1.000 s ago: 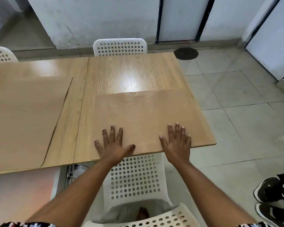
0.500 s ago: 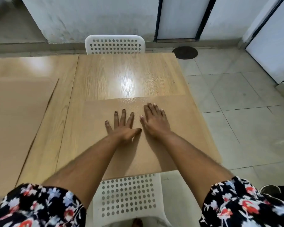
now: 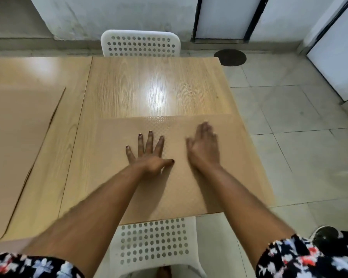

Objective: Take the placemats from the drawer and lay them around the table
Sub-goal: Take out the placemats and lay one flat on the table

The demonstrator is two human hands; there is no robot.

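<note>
A tan, textured placemat [image 3: 235, 167] lies flat on the near right part of the wooden table [image 3: 149, 87], reaching the table's right and front edges. My left hand [image 3: 149, 153] rests palm down on the mat's middle with fingers spread. My right hand [image 3: 204, 147] lies flat on the mat just to the right, blurred by motion, holding nothing. A second tan placemat [image 3: 18, 137] lies on the table's left part, its right edge slightly lifted.
A white perforated chair [image 3: 141, 45] stands at the table's far side. Another white perforated chair [image 3: 155, 243] sits under the near edge in front of me. Tiled floor [image 3: 289, 117] opens to the right, with a dark round drain cover [image 3: 230, 57] and a shoe [image 3: 323, 237].
Both hands slid from the mat's near edge to its middle and came together. The right hand has since moved rightward, away from the left. The view has shifted forward.
</note>
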